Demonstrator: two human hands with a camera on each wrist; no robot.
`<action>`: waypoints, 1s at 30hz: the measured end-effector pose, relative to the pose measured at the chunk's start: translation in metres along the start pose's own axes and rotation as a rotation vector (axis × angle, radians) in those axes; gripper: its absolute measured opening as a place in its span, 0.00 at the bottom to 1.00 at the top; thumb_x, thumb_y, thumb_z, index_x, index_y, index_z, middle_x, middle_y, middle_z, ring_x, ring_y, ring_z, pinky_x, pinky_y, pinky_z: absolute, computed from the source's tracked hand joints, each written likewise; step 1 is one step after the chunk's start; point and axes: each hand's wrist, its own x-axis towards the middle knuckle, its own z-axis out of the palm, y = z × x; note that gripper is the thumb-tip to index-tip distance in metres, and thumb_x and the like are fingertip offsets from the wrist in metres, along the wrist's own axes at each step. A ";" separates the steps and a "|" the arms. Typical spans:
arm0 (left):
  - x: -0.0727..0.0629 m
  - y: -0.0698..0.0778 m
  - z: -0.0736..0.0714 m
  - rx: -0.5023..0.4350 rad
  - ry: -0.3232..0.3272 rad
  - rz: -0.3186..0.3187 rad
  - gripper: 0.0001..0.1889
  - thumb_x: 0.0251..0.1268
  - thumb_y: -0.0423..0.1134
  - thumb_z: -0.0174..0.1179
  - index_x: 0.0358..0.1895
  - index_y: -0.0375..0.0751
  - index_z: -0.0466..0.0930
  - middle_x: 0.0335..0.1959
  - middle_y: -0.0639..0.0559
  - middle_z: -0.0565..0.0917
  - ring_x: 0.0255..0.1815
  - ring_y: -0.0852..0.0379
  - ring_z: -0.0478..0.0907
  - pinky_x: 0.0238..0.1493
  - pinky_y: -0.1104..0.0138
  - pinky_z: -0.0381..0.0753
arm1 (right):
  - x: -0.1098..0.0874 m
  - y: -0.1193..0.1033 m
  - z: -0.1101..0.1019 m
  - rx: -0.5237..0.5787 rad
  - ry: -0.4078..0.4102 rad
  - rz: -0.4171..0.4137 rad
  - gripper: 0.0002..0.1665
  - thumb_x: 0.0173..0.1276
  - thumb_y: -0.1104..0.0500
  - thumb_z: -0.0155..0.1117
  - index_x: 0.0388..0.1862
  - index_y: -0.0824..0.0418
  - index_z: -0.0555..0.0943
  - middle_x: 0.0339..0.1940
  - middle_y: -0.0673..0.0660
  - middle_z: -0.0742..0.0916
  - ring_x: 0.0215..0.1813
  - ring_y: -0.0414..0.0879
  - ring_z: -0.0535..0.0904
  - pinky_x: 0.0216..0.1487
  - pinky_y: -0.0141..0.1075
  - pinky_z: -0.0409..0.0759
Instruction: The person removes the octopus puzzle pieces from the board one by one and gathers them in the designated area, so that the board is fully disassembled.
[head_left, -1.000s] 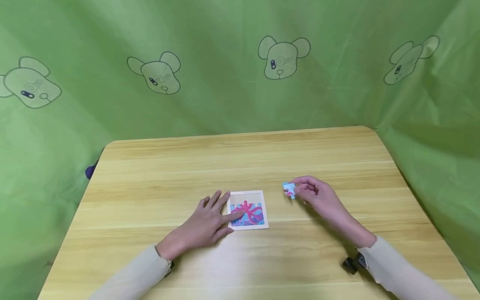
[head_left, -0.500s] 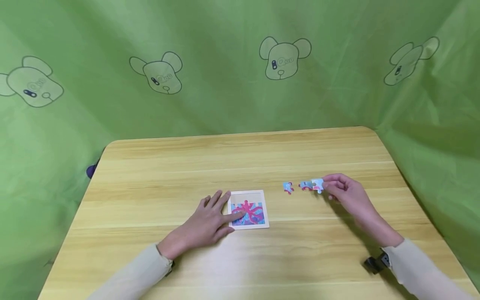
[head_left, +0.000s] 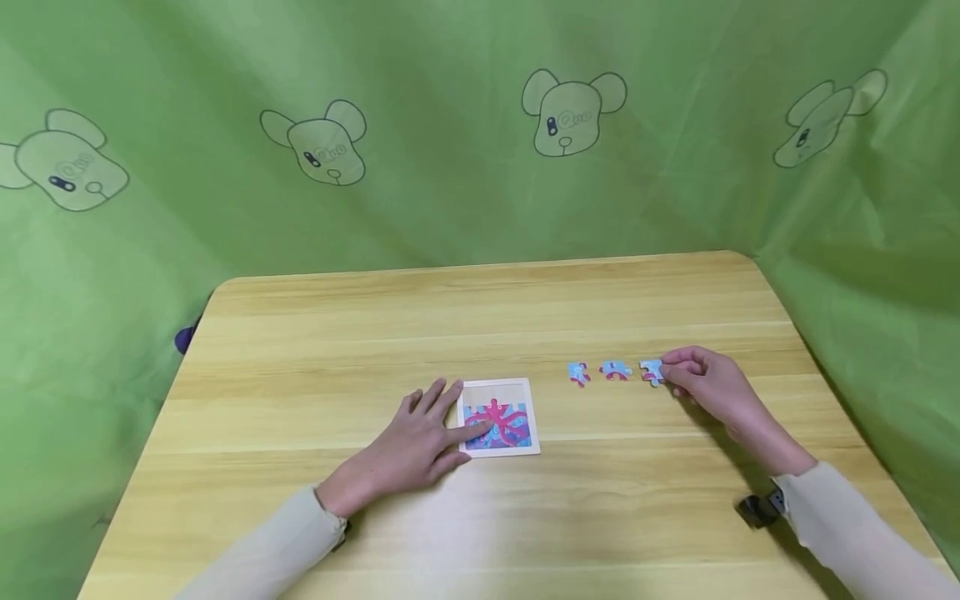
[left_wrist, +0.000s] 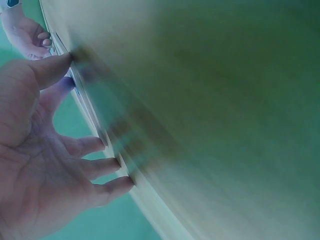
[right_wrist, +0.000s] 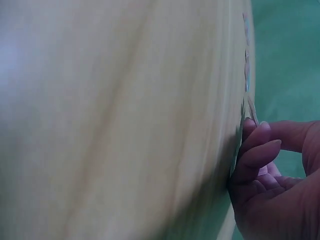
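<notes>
A square white puzzle frame (head_left: 535, 417) lies on the table, its lower part filled with a pink octopus picture (head_left: 512, 429) and its upper strip showing bare backing. My left hand (head_left: 412, 446) rests over the frame's left side with fingers spread, one fingertip touching the octopus. Off to the right, my right hand (head_left: 708, 387) pinches a blue and pink puzzle piece (head_left: 651, 372) between thumb and fingers. In the right wrist view that piece (right_wrist: 252, 111) is tilted, one edge raised. Two more puzzle pieces, one (head_left: 578, 373) nearer the frame and one (head_left: 616, 370) between, lie in a row with it.
The wooden table (head_left: 375, 333) has rounded far corners. Green cloth (head_left: 450, 192) with printed bear heads hangs behind it and at both sides. A small dark purple object (head_left: 184, 339) shows past the left edge. A black device (head_left: 760, 508) sits at the right wrist.
My right hand has moved right, and the puzzle pieces that overlapped in it now lie spaced in a row, with the last one still pinched. The left hand stays on the frame.
</notes>
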 end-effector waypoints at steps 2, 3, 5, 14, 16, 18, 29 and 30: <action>0.001 0.000 0.000 -0.003 -0.001 0.001 0.27 0.85 0.54 0.60 0.81 0.60 0.76 0.84 0.24 0.57 0.83 0.21 0.54 0.71 0.29 0.65 | 0.002 -0.001 0.000 -0.021 0.006 0.002 0.25 0.86 0.51 0.62 0.67 0.71 0.79 0.42 0.59 0.88 0.34 0.44 0.80 0.28 0.34 0.77; 0.001 0.000 0.000 -0.006 -0.004 0.000 0.27 0.85 0.54 0.60 0.81 0.60 0.75 0.85 0.24 0.57 0.83 0.22 0.54 0.71 0.29 0.65 | 0.002 -0.001 0.000 -0.037 0.011 -0.002 0.25 0.86 0.51 0.62 0.66 0.70 0.79 0.42 0.59 0.88 0.35 0.44 0.80 0.29 0.34 0.77; 0.001 0.000 0.000 -0.010 -0.003 -0.001 0.27 0.85 0.54 0.60 0.81 0.60 0.76 0.85 0.25 0.57 0.84 0.22 0.54 0.71 0.29 0.65 | 0.003 -0.001 0.000 -0.072 0.024 -0.018 0.24 0.86 0.50 0.62 0.64 0.70 0.80 0.43 0.59 0.88 0.36 0.44 0.80 0.31 0.34 0.78; 0.000 0.000 0.000 -0.019 0.007 0.000 0.26 0.85 0.53 0.60 0.81 0.59 0.76 0.84 0.25 0.58 0.83 0.22 0.55 0.71 0.29 0.65 | 0.000 -0.001 0.002 -0.198 0.040 -0.084 0.23 0.86 0.49 0.61 0.61 0.69 0.81 0.40 0.57 0.88 0.40 0.50 0.83 0.41 0.36 0.78; 0.000 0.000 -0.001 -0.019 0.006 -0.001 0.26 0.84 0.53 0.60 0.80 0.59 0.77 0.84 0.25 0.59 0.83 0.23 0.55 0.72 0.28 0.64 | 0.000 -0.001 0.003 -0.219 0.052 -0.091 0.23 0.85 0.49 0.62 0.60 0.68 0.81 0.40 0.57 0.88 0.40 0.51 0.83 0.42 0.38 0.78; 0.000 0.000 -0.001 -0.021 0.004 -0.001 0.26 0.85 0.53 0.60 0.81 0.59 0.76 0.84 0.25 0.59 0.84 0.23 0.55 0.72 0.28 0.64 | 0.000 -0.001 0.004 -0.230 0.064 -0.103 0.22 0.85 0.49 0.62 0.60 0.68 0.81 0.40 0.57 0.87 0.40 0.51 0.82 0.42 0.39 0.78; -0.001 0.000 -0.001 -0.008 -0.003 -0.006 0.26 0.85 0.54 0.59 0.81 0.61 0.76 0.85 0.26 0.57 0.84 0.24 0.54 0.73 0.29 0.63 | 0.002 -0.005 0.003 -0.259 0.070 -0.112 0.23 0.87 0.49 0.60 0.59 0.70 0.81 0.45 0.62 0.87 0.46 0.56 0.82 0.46 0.47 0.77; -0.001 0.001 -0.001 -0.011 -0.006 -0.009 0.26 0.85 0.54 0.59 0.81 0.61 0.75 0.85 0.26 0.57 0.84 0.24 0.53 0.73 0.29 0.63 | 0.001 -0.005 0.002 -0.258 0.070 -0.111 0.23 0.87 0.49 0.60 0.59 0.70 0.81 0.46 0.63 0.87 0.47 0.57 0.81 0.47 0.48 0.77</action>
